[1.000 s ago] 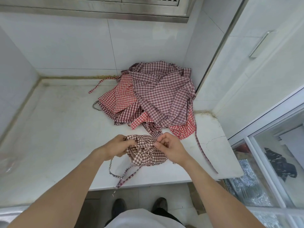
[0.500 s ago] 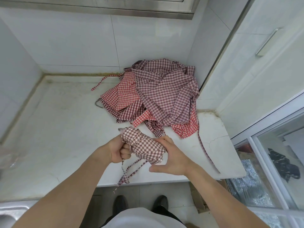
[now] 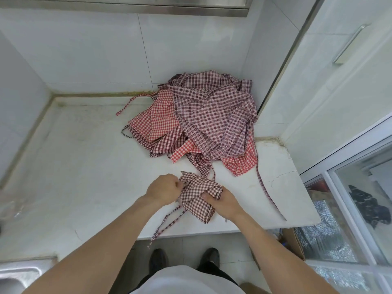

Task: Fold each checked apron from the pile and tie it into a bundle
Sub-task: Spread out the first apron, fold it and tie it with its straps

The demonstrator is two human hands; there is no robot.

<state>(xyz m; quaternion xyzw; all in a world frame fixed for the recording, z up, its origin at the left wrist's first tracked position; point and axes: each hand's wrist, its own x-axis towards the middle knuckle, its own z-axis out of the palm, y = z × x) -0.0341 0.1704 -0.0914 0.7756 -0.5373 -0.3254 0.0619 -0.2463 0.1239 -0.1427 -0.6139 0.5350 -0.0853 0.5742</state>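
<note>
Gripping brown-checked folded apron (image 3: 199, 196) — both hands, strings dangling

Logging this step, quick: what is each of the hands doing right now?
Left hand: closed, gripping one end of the apron bundle.
Right hand: closed, fingers curled round the bundle's other side.

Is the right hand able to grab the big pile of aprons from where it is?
Probably yes: bare counter lies between the right hand and pile, but it must first release the bundle.
</note>
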